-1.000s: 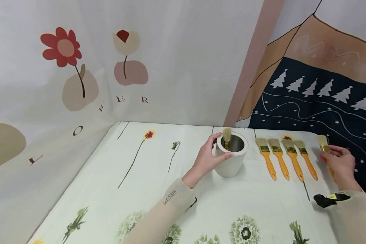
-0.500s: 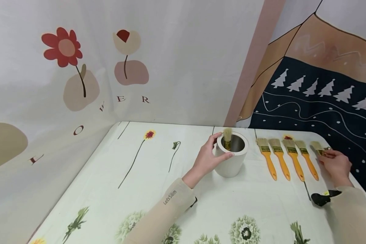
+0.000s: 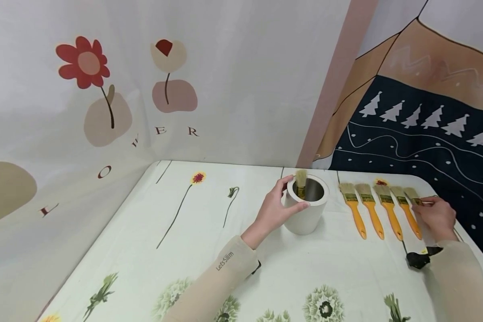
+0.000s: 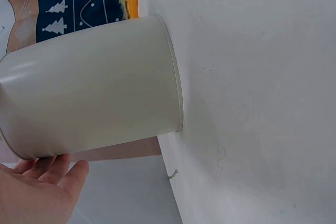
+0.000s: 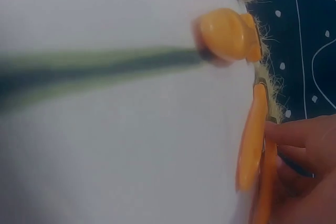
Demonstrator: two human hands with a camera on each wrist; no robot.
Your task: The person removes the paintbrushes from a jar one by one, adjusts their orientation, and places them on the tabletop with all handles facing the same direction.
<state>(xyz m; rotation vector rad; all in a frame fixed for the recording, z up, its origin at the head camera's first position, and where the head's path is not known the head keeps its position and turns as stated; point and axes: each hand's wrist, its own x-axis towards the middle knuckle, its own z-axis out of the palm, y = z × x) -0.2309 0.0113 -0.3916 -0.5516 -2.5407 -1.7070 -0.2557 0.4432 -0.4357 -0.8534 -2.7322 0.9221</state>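
Note:
In the head view my left hand (image 3: 270, 212) grips the rim of a white cylindrical container (image 3: 303, 221), thumb on the near side and fingers at the far left. One paintbrush (image 3: 301, 181) stands in it, bristles up. The left wrist view shows the container's smooth side (image 4: 94, 87) and my fingers (image 4: 65, 177) under its rim end. At the right, my right hand (image 3: 436, 218) pinches another paintbrush (image 3: 412, 193) near its ferrule. That brush lies close beside a row of several orange-handled paintbrushes (image 3: 391, 217). Its handle (image 5: 269, 182) shows beneath my right fingers (image 5: 289, 135) in the right wrist view.
A white cloth (image 3: 209, 259) printed with flowers covers the table. Behind stands a pale printed curtain (image 3: 241, 89), and a dark curtain with white trees (image 3: 410, 138) hangs at the right, close to my right hand. A black wrist strap (image 3: 418, 260) sits at my right cuff.
My right hand has moved left with its paintbrush and brought it down beside the end of the row. The left hand and the container have stayed in place.

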